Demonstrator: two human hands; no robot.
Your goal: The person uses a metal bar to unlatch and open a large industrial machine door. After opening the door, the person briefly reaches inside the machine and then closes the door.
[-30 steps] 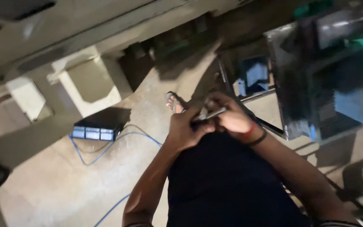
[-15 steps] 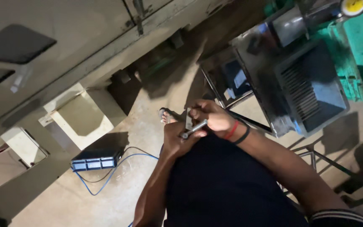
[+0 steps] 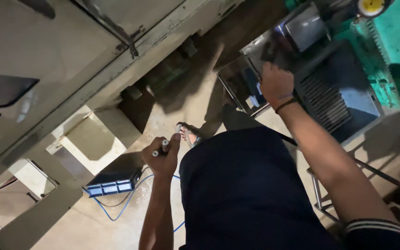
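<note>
My left hand (image 3: 163,157) is closed around small metal rods (image 3: 160,148) whose round ends stick out above my fist, held over the concrete floor beside my dark-clothed lap. My right hand (image 3: 276,83) reaches forward and rests on the edge of a dark grey machine housing (image 3: 334,92); a dark band circles its wrist. Whether its fingers grip anything is hidden from me. My sandalled foot (image 3: 188,134) shows on the floor between the two hands.
A black box with a light front panel (image 3: 112,183) lies on the floor with a blue cable (image 3: 121,210) looping from it. A large beige machine frame (image 3: 70,69) fills the left. Green machine parts (image 3: 394,41) stand at top right, a metal stand (image 3: 325,199) at lower right.
My hands were together at my lap on a metal tool. They have parted: the right went up to the grey housing, the left dropped toward the floor with the rods. The view tilted.
</note>
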